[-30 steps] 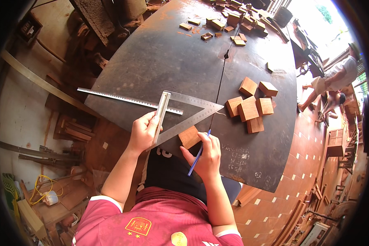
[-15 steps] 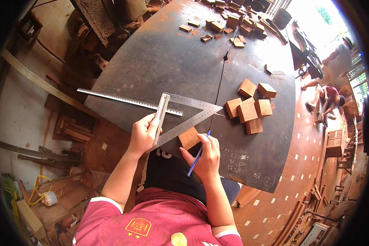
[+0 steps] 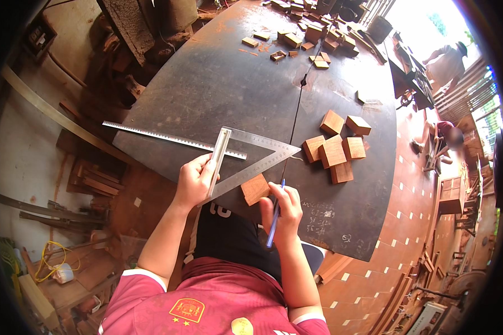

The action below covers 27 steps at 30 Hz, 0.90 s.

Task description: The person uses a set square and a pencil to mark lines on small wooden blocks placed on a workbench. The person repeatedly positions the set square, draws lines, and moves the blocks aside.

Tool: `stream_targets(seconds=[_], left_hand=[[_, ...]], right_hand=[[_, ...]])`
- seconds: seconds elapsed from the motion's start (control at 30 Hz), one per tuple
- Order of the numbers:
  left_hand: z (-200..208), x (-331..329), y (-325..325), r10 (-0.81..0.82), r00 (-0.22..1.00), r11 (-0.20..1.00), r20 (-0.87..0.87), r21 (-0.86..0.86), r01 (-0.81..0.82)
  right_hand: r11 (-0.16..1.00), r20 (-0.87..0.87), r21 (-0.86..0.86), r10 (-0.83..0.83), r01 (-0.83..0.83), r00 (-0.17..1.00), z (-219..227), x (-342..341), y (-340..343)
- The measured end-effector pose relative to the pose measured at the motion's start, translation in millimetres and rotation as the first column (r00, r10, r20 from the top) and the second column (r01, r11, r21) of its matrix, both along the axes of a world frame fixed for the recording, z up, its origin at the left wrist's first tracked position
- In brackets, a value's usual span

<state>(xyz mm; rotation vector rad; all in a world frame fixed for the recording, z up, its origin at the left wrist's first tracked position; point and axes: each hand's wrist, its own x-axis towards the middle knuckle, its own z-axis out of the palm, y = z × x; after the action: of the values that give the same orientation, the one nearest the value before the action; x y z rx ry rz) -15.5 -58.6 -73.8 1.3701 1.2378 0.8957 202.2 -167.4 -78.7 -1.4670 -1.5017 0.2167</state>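
Right hand (image 3: 288, 212) drew thumb in since last frame, pen (image 3: 273, 226) now steeper, pinched thumb-to-fingers. Left hand (image 3: 193, 183) same spot, gripping square (image 3: 257, 169) by its handle. Block (image 3: 255, 190) at table's (image 3: 179, 100) near edge, right by square; cubes (image 3: 333, 152) right, room far side up to offcuts (image 3: 313, 34).

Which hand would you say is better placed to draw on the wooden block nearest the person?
Probably the right hand: it already holds the blue pen, close beside that block, while the left hand grips the set square.
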Motion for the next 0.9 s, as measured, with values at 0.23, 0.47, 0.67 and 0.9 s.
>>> stream_targets(seconds=[0.23, 0.47, 0.67, 0.9], left_hand=[[-2, 1, 4, -0.013, 0.998, 1.000, 0.057, 0.008, 0.013], [-3, -2, 5, 0.002, 0.998, 1.000, 0.055, 0.002, -0.002], [0, 0, 5, -0.003, 0.997, 0.999, 0.078, -0.045, 0.007], [-4, -1, 5, -0.016, 0.998, 1.000, 0.055, -0.003, 0.016]], right_hand=[[0.916, -0.654, -0.205, 0.133, -0.344, 0.744, 16, 27, 11], [0.783, -0.725, -0.292, 0.194, -0.550, 0.661, 24, 45, 41], [0.727, -0.780, -0.307, 0.177, -0.614, 0.600, 17, 43, 56], [0.783, -0.701, -0.370, 0.118, -0.500, 0.703, 4, 38, 57]])
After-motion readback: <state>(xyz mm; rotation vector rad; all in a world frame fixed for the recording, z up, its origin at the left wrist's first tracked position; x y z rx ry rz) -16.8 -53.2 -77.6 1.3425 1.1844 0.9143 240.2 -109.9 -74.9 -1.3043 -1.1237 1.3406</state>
